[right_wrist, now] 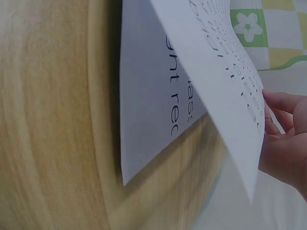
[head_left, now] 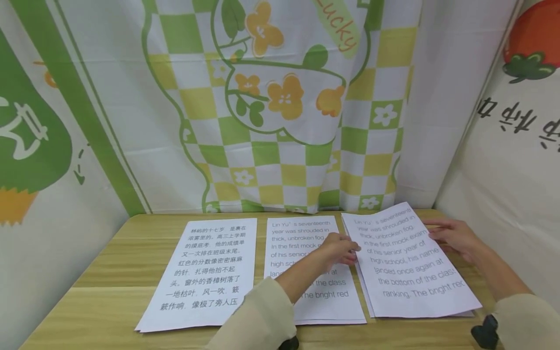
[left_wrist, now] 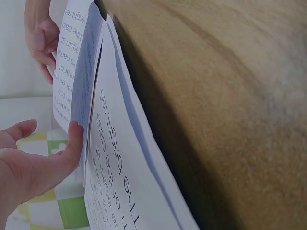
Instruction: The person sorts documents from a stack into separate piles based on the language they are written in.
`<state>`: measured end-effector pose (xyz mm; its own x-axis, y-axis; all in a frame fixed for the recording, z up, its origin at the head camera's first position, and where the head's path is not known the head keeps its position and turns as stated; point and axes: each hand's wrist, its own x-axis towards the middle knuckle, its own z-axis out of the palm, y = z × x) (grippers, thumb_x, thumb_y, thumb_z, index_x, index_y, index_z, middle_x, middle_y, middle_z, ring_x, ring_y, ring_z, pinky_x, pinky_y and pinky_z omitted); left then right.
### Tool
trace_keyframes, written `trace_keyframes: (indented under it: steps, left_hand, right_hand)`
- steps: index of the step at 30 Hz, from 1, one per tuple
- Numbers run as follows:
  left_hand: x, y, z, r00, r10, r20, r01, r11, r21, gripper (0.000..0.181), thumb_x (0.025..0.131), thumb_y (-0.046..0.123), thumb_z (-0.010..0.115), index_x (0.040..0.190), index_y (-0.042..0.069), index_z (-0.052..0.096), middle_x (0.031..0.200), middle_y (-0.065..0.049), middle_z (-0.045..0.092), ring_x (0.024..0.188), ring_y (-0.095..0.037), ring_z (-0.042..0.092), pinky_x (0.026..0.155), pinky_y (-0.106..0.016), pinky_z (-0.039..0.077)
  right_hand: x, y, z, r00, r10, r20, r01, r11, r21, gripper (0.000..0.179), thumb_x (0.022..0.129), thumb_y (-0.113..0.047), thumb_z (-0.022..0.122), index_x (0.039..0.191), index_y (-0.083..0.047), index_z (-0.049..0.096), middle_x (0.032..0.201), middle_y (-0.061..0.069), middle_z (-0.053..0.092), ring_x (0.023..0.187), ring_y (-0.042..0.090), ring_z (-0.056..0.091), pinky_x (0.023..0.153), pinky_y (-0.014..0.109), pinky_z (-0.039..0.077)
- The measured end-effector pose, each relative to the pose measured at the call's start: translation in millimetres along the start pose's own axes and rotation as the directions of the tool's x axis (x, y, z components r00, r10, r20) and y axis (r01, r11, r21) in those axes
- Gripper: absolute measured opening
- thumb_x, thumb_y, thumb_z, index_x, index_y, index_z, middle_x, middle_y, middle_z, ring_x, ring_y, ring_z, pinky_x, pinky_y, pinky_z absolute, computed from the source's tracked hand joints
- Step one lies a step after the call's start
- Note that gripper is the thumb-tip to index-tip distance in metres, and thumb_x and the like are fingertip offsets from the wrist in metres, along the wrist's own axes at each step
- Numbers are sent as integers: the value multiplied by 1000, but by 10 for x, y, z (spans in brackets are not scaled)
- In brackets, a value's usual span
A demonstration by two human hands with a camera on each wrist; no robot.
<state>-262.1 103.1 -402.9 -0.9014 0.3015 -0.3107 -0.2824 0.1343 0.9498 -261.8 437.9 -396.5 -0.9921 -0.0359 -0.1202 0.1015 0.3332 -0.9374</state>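
On the right of the table in the head view lies a stack of printed paper, its top sheet (head_left: 402, 262) raised and bowed over a lower sheet (right_wrist: 144, 120) with the same large English print. My right hand (head_left: 455, 236) pinches that top sheet at its right edge, thumb on the near face and fingers behind, in the right wrist view. My left hand (head_left: 339, 250) reaches over the middle stack (head_left: 328, 311). One of its fingertips (left_wrist: 75, 132) touches the left edge of the right stack, while the other digit in sight stands apart from the paper.
A left stack (head_left: 205, 277) carries Chinese print. All three stacks lie on a wooden table (head_left: 100, 287). Behind it hangs a green and yellow checked curtain (head_left: 280, 165), with printed white cloth (head_left: 494, 160) along the sides. Dark straps show at both cuffs.
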Motion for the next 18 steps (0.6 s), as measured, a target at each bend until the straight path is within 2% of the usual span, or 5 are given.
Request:
trace_keyframes:
  steps: [4, 6, 10, 13, 18]
  left_hand:
    - [17, -5, -7, 1000, -13, -3, 13, 1000, -2, 24, 90, 5, 73, 111, -6, 68, 98, -14, 69, 90, -28, 75, 81, -32, 64]
    - [15, -6, -9, 1000, -25, -8, 24, 1000, -12, 27, 90, 5, 74, 113, -6, 67, 99, -15, 68, 91, -29, 75, 82, -32, 64]
    - [19, -8, -2, 999, -28, -23, 28, 999, -18, 35, 89, 5, 74, 120, -8, 65, 100, -15, 67, 93, -28, 73, 84, -32, 64]
    - [25, -6, 12, 999, -18, -41, 18, 1000, 1, 38, 89, 6, 74, 122, -8, 65, 101, -14, 66, 94, -27, 72, 85, -32, 64]
    - [28, -6, 31, 997, -1, -74, 3, 1000, 30, 43, 88, 7, 73, 127, -9, 63, 100, -14, 66, 93, -26, 70, 85, -32, 63]
  right_hand:
    - [22, 19, 19, 1000, -7, -6, 7, 1000, -17, 52, 100, 1, 59, 147, 14, 42, 97, -7, 74, 83, 11, 72, 73, 31, 64]
    - [30, 27, 28, 1000, 2, -15, -2, 1000, -23, 50, 100, 2, 59, 146, 13, 45, 95, -7, 73, 82, 11, 72, 73, 31, 64]
    - [39, 25, 43, 1000, 7, -26, -9, 998, -68, 51, 99, 1, 58, 147, 15, 43, 96, -6, 71, 83, 10, 70, 73, 30, 64]
    - [46, 19, 49, 999, 6, -33, -9, 994, -110, 56, 99, 1, 58, 149, 18, 36, 105, 2, 71, 84, 9, 69, 75, 30, 64]
    - [54, 29, 59, 999, -2, -44, -5, 987, -160, 59, 99, 2, 59, 148, 20, 32, 125, 29, 66, 85, 8, 69, 75, 32, 64]
